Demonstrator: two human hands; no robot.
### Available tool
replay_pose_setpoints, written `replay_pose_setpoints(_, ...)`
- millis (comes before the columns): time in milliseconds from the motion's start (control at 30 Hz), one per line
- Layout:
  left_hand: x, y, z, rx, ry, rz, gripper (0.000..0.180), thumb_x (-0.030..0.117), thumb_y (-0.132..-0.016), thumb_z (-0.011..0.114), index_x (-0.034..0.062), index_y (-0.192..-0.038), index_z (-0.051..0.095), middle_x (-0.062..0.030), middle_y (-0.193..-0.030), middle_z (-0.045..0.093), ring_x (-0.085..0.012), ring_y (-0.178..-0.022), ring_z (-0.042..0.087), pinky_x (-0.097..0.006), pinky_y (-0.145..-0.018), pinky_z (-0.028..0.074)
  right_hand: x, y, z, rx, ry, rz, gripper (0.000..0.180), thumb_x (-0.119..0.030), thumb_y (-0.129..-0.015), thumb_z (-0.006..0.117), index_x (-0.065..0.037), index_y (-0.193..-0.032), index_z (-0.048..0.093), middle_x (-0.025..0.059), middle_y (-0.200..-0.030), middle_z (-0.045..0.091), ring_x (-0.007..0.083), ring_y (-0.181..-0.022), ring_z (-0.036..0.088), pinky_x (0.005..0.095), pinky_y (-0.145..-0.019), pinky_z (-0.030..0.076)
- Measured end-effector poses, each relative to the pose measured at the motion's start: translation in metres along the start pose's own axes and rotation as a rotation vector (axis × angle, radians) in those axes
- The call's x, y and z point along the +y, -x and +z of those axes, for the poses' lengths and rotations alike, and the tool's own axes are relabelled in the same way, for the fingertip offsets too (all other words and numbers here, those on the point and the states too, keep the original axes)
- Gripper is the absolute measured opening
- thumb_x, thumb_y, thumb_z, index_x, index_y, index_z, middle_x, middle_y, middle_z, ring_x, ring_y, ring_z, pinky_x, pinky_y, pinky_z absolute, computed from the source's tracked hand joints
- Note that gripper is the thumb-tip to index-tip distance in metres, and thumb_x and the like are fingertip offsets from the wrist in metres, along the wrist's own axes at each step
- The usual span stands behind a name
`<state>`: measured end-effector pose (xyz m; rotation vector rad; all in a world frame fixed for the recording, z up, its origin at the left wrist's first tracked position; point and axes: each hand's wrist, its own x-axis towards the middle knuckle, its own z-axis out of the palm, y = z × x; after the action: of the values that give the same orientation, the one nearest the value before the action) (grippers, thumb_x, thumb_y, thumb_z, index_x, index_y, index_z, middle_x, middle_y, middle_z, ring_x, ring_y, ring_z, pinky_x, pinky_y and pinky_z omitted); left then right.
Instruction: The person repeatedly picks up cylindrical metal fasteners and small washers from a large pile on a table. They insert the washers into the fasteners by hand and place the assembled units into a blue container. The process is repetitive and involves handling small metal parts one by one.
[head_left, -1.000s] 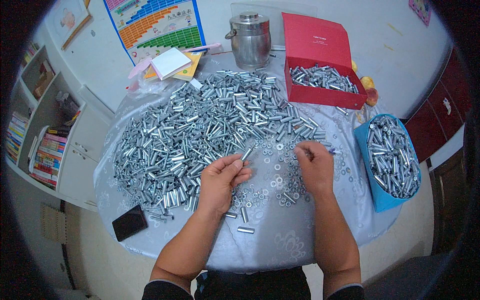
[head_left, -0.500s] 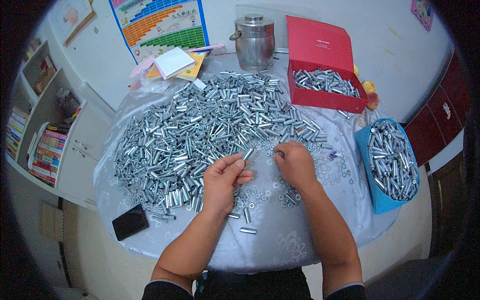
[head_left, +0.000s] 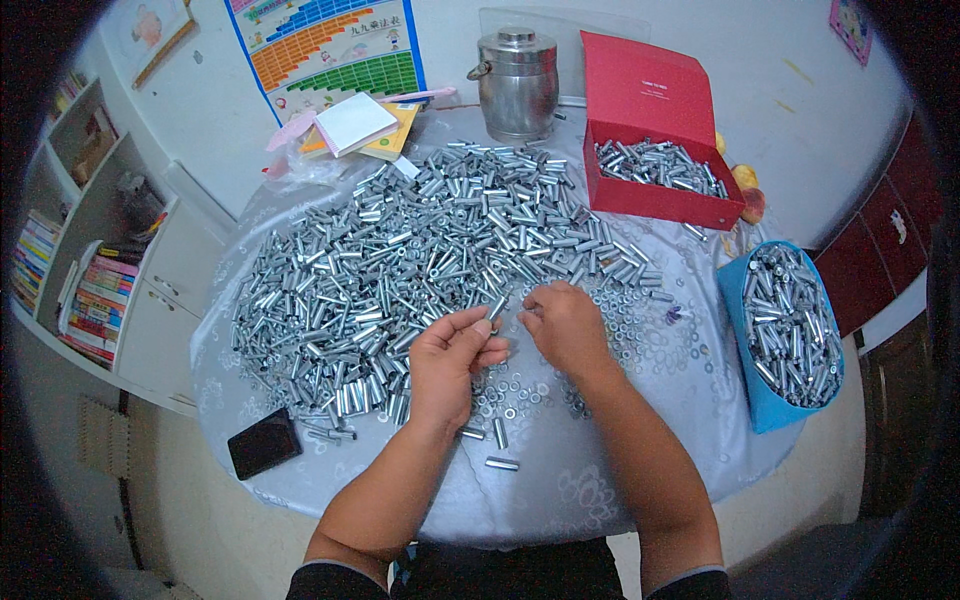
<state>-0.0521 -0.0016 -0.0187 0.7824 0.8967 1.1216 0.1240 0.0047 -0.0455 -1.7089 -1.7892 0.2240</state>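
My left hand (head_left: 445,365) is closed, pinching a short silvery metal tube (head_left: 498,306) between thumb and fingertips, its free end pointing up and right. Just right of it, my right hand (head_left: 568,332) is closed, its thumb and forefinger together near the tube's end. Whatever its fingertips hold is too small or hidden. A big heap of similar metal tubes (head_left: 390,265) spreads over the table beyond and left of both hands. Small metal washers (head_left: 625,330) are scattered around and beneath the hands. A few loose tubes (head_left: 500,433) lie nearer to me.
Tubes fill a red lidded box (head_left: 640,205) at the back right and a blue bin (head_left: 738,330) at the right. A metal canister (head_left: 517,90) and notebooks (head_left: 355,123) stand along the back. A dark phone (head_left: 263,445) lies at the front left of the cloth-covered table (head_left: 560,505).
My right hand has moved left, bringing its fingertips close to the tube's end. The left hand keeps its hold on the tube. The whole view has shifted slightly.
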Motion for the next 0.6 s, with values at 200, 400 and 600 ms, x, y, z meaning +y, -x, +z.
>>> replay_pose_setpoints(200,0.000,0.003,0.002,0.005,-0.003,-0.010,0.022,0.001,-0.091,0.060,-0.0066,-0.112,0.061,-0.0158,-0.097,0.068,-0.0215,-0.082,0.069,-0.029,-0.072,0.060,-0.009,-0.003,0.002,-0.001,0.091,0.063,0.016,-0.015,-0.075,0.074,-0.003,-0.082,0.066,0.0174,-0.089,0.062,0.0363,-0.085,0.062,0.0454,-0.075,0.050)
replay_pose_setpoints(400,0.002,0.006,0.005,-0.038,0.004,-0.026,0.023,0.001,-0.091,0.061,-0.0068,-0.112,0.060,-0.0161,-0.098,0.068,-0.0220,-0.083,0.069,-0.029,-0.073,0.060,-0.005,0.006,-0.001,-0.004,0.126,0.009,0.015,-0.012,-0.076,0.072,-0.004,-0.085,0.064,0.0165,-0.086,0.060,0.0363,-0.084,0.061,0.0448,-0.075,0.049)
replay_pose_setpoints(600,-0.002,0.007,0.005,-0.061,-0.011,-0.029,0.022,-0.001,-0.090,0.061,-0.0057,-0.112,0.062,-0.0161,-0.100,0.068,-0.0226,-0.083,0.070,-0.030,-0.073,0.060,-0.010,0.018,-0.012,-0.017,-0.001,0.040,0.014,-0.011,-0.082,0.068,-0.001,-0.088,0.062,0.0177,-0.089,0.062,0.0339,-0.084,0.063,0.0423,-0.073,0.051)
